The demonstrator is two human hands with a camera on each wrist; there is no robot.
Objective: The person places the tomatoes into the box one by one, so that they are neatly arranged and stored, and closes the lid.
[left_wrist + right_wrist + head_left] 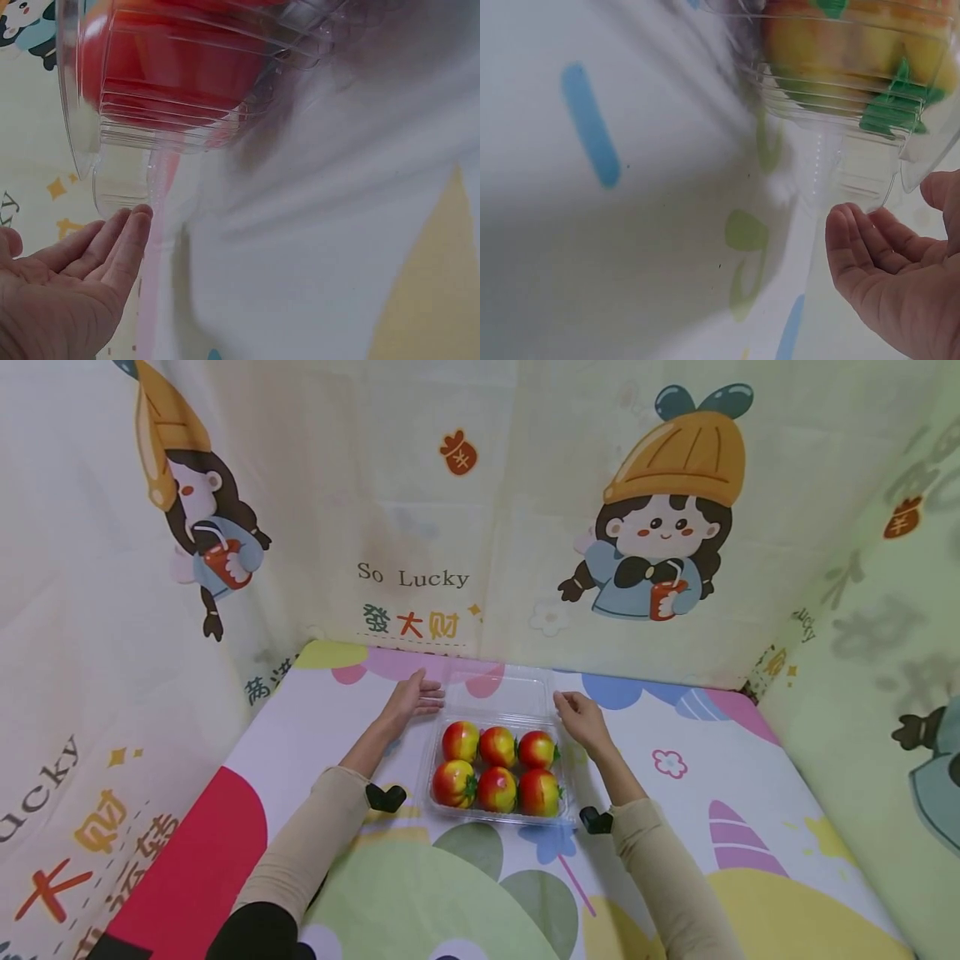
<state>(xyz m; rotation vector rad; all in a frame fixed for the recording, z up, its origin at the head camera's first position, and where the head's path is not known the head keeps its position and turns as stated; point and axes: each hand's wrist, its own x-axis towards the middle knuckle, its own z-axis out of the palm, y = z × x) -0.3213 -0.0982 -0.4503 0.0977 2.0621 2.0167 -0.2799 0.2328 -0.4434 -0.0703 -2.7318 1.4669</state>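
Note:
A clear plastic clamshell box (498, 819) lies in the middle of the table, its hinged lid (517, 693) folded back toward the rear. Inside sit several round red-and-yellow fruits (497, 789) with green leafy tops, in two rows. At the lid's left edge is my left hand (415, 697), fingers straight. My right hand (582, 718) is at the right edge, its fingers loosely bent. Both wrist views show the fingertips of the left hand (79, 289) and the right hand (900, 266) close to the lid; contact is hard to judge. Neither hand grips anything.
A cloth with colourful printed shapes covers the table (637, 760). Behind it rises a cream printed curtain (525, 527), with more of it along the left and right sides. Black wrist mounts (386, 797) show by the sleeves.

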